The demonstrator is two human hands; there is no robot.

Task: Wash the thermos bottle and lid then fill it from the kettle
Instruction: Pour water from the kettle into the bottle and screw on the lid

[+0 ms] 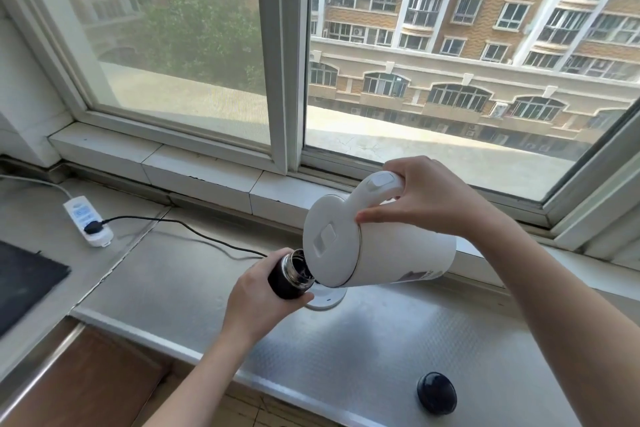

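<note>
My left hand (pixel 258 298) grips the black thermos bottle (pixel 289 276) just above the counter, its open steel mouth tilted up toward the kettle. A white electric kettle (pixel 377 246) is tipped leftward, its spout edge over the bottle's mouth. My right hand (pixel 426 198) holds the kettle by its handle, thumb on the body near the lid. The kettle's round white base (pixel 327 298) sits on the counter beneath the bottle. The black thermos lid (pixel 437 393) lies alone on the counter at the front right.
The metal-covered counter (pixel 346 340) runs under a window sill (pixel 207 173). A white power strip (pixel 88 220) with a black plug and cord lies at the left. A dark mat (pixel 24 281) covers the far left edge.
</note>
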